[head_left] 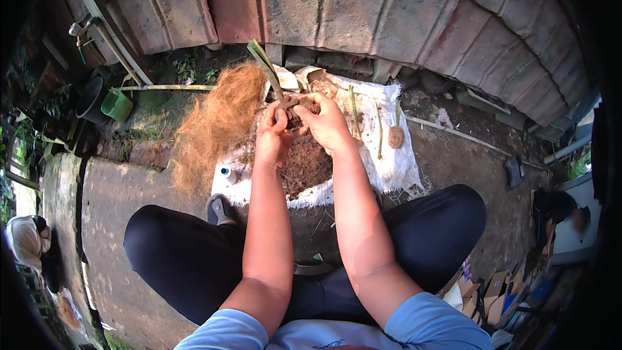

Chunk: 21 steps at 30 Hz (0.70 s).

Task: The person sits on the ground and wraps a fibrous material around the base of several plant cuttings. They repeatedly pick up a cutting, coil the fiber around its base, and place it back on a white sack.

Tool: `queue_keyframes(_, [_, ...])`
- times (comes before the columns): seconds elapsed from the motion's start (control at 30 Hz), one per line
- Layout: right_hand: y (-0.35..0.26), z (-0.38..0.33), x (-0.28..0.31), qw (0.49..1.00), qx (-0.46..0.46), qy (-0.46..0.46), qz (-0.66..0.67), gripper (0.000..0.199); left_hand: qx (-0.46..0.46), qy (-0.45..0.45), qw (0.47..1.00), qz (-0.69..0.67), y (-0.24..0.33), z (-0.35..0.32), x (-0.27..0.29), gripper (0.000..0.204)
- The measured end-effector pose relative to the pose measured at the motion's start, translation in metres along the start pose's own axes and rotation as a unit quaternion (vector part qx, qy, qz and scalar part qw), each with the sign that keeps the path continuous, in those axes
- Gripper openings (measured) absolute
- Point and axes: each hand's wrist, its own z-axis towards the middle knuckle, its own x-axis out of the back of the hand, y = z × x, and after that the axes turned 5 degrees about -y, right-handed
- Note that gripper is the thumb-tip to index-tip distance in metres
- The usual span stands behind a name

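A weathered brick wall (363, 6) of curved grey and red blocks fills the far side of the scene. Below it lies a concrete floor (123, 220), where a person sits cross-legged in dark trousers and a light blue shirt, seen from above. A white woven sack (395, 162) is spread flat on the ground just past the knees, and a mound of dark brown soil (308, 165) rests on its near left part. To the left of the sack, touching its edge, sits a loose heap of orange-brown coconut fibre (214, 123). A small green bucket (117, 105) stands further left, near a black pot.

Both forearms reach out over the soil. The left hand (272, 135) and the right hand (326, 123) are pressed close together, fingers curled around a clump of soil and roots at the base of a green plant cutting (264, 65) (its stalk angles up and away to the left). A few thin stems and a small brown round piece (396, 136) lie on the sack to the right.
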Motion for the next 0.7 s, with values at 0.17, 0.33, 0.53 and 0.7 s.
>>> queue_keyframes(0.17, [-0.003, -0.005, -0.006, 0.982, -0.007, 0.022, -0.188, 0.039, 0.018, 0.017, 1.000, -0.002, 0.001, 0.003, -0.006, 0.021])
queue_keyframes(0.33, [-0.013, -0.007, -0.004, 0.975, 0.015, -0.040, -0.217, 0.040, -0.017, 0.025, 0.999, 0.041, 0.002, 0.001, -0.009, 0.020])
queue_keyframes(0.53, [-0.013, -0.012, -0.002, 0.979, 0.093, -0.037, -0.179, 0.040, -0.027, 0.067, 0.991, 0.116, 0.005, -0.002, -0.014, 0.023])
queue_keyframes(0.7, [-0.012, -0.010, 0.003, 0.977, 0.110, -0.050, -0.177, 0.032, -0.075, 0.052, 0.976, 0.196, 0.006, -0.005, -0.020, 0.024])
